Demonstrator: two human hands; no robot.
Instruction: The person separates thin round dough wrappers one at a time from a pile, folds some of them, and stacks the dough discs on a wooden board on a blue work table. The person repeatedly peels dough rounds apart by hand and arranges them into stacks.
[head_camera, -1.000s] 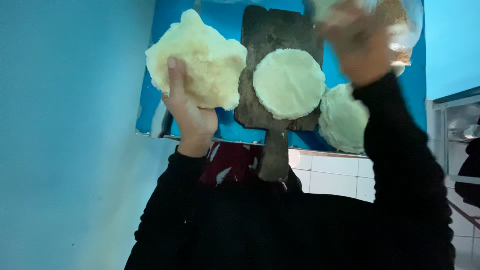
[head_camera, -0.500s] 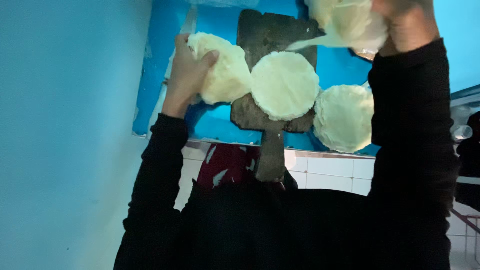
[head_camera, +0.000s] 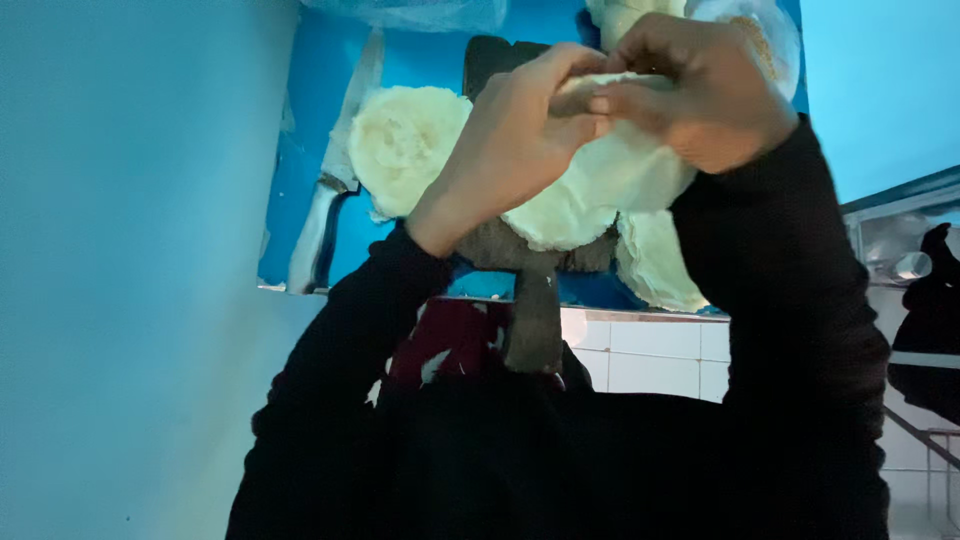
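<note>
We hold 1 dough piece with 2 hands.
Left hand (head_camera: 510, 140) and right hand (head_camera: 700, 90) pinch the dough piece (head_camera: 610, 170) between fingertips, above the dark wooden paddle (head_camera: 530, 290).

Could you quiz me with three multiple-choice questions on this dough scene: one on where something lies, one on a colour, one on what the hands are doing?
1. Where does the free dough round lie, seen in the picture?
A. left of the hands
B. on the white tiles
C. on the sleeve

2. What colour is the work surface?
A. red
B. blue
C. green

3. What are the left hand and right hand doing?
A. hanging idle
B. gripping the board's handle
C. pinching one dough piece together

A: it sits left of both hands.
B: the surface shows blue.
C: both hands' fingers meet on it.
</note>
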